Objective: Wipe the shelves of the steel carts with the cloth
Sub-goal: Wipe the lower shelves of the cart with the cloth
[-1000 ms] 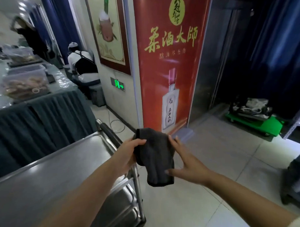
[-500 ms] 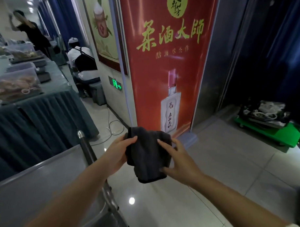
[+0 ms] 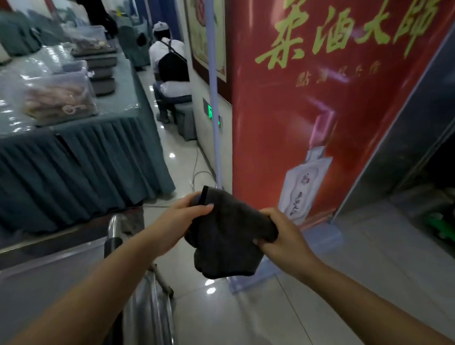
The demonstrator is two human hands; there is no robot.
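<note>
Cloth (image 3: 228,239) in midair above steel cart (image 3: 146,304), left hand (image 3: 181,220) and right hand (image 3: 283,237) each with clenched grip on an edge

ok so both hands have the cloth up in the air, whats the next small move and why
Probably lower the cloth down and left onto the steel cart's top shelf. The left hand and right hand grip it above the floor, beside the cart, so it touches no shelf yet.
</note>
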